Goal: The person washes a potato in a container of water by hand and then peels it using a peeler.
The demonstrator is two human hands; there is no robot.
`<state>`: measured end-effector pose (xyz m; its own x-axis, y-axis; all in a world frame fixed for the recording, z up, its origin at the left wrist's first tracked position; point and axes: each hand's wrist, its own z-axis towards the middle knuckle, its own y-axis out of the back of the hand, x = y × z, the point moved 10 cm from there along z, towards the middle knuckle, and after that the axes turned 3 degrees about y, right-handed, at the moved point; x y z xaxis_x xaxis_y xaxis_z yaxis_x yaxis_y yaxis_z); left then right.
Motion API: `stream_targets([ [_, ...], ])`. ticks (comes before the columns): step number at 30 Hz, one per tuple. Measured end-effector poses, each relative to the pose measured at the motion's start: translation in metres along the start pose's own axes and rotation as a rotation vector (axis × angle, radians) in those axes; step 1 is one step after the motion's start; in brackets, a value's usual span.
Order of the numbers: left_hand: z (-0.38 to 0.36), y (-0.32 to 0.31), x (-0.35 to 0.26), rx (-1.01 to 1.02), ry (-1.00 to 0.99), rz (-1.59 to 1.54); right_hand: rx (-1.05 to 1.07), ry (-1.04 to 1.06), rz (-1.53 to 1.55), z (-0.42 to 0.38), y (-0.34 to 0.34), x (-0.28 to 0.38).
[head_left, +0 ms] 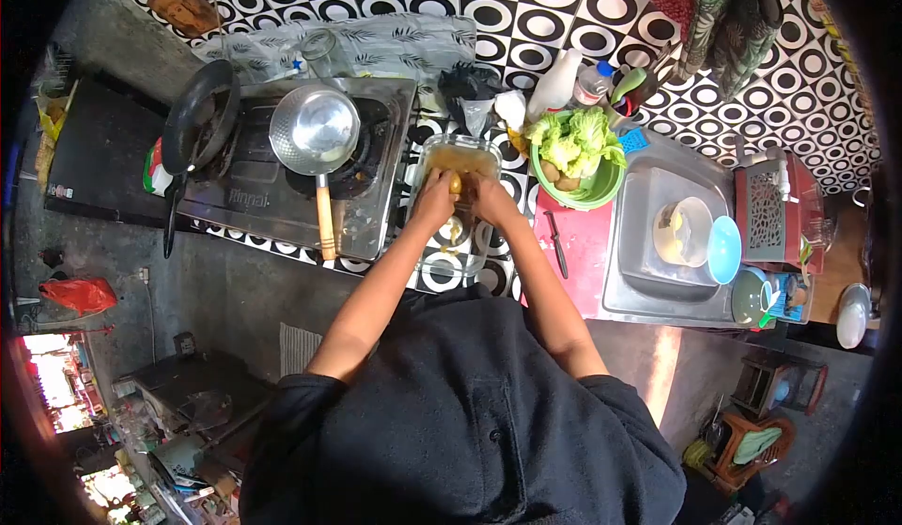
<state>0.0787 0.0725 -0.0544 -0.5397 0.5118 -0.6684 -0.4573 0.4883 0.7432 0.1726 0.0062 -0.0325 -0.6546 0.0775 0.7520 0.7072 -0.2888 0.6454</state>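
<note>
A clear rectangular container [422, 253] stands on the patterned counter in front of me, with something brownish at its far end and pale bits nearer to me. Over its middle, my left hand [436, 200] has its fingers curled round a small yellowish-brown piece [455, 183]. Close beside it, my right hand [489, 198] is also over the container, fingers bent inward; what it grips, if anything, is too small to make out.
Left are a stove [254, 173], a saucepan [318, 132] and a frying pan [199, 116]. Right are a green basin [594, 200] of leafy vegetables, a knife [557, 245] on a pink surface [587, 281], and a sink [639, 215] holding a bowl [684, 232]. Bottles [556, 84] stand behind.
</note>
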Motion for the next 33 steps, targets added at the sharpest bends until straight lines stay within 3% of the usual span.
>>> stream_targets([
  [4, -0.001, -0.001, -0.003, 0.023, 0.006, -0.024, 0.014, -0.135, 0.025, 0.0, 0.003, -0.008],
  [7, -0.001, -0.001, -0.003, 0.015, 0.002, -0.046, -0.014, 0.052, 0.034, 0.008, 0.001, 0.002],
  [16, -0.001, -0.001, -0.002, 0.026, 0.033, -0.033, -0.035, -0.022, 0.017, -0.011, 0.0, 0.002],
  [33, -0.004, 0.004, -0.005, -0.015, -0.005, -0.027, 0.203, -0.11, -0.123, -0.003, -0.025, -0.007],
])
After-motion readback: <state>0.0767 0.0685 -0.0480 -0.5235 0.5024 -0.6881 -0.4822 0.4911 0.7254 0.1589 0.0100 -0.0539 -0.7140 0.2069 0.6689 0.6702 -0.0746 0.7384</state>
